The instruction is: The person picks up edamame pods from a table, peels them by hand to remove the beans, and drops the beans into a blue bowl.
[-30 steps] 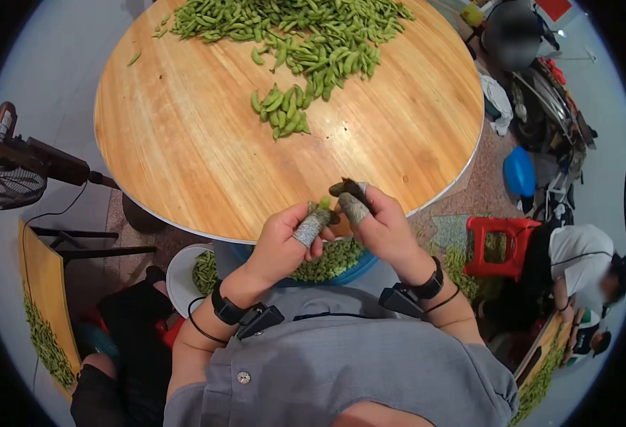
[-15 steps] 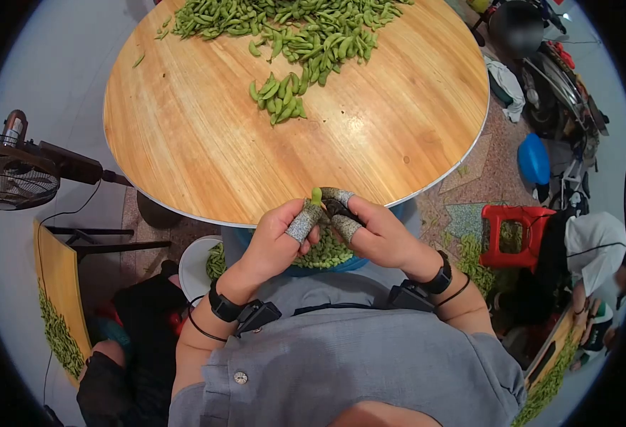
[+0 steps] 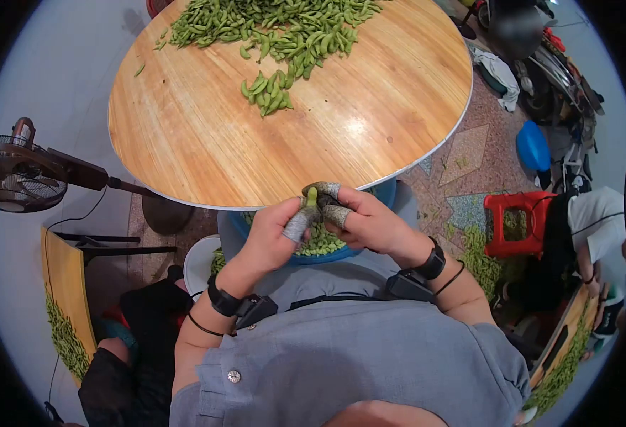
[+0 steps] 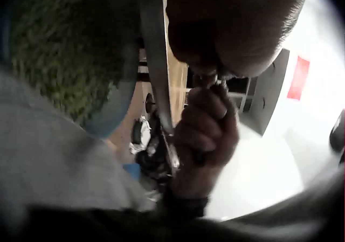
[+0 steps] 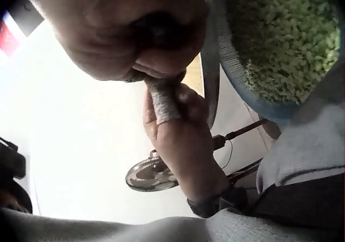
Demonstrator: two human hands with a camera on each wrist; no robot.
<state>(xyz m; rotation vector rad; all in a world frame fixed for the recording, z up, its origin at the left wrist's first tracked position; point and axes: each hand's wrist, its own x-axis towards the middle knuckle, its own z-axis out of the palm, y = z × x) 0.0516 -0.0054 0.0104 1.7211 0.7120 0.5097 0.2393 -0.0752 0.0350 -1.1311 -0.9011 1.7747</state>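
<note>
In the head view, my left hand [image 3: 270,231] pinches a green soybean pod [image 3: 312,195] upright between its thumb and fingers. Grey tape wraps the thumb. My right hand [image 3: 373,222], with tape on thumb and forefinger, curls its fingertips against the same pod from the right. Both hands meet just off the near table edge, above a blue basin [image 3: 327,257] of shelled green beans [image 3: 321,242]. The right wrist view shows the taped left thumb [image 5: 163,103], while the pod is hidden there. Curled fingers of the right hand [image 4: 200,126] appear in the left wrist view.
A round wooden table [image 3: 206,142] bears a large heap of pods [image 3: 277,21] and a smaller cluster [image 3: 269,92]. A white bucket [image 3: 197,265] and a fan [image 3: 21,171] stand left. To the right are a red stool [image 3: 494,220], pods on the floor [image 3: 480,260] and a seated person.
My right hand has come in from slightly apart to meet the left hand at the pod. More of the pod now sticks up between the fingers. The head view has shifted a little.
</note>
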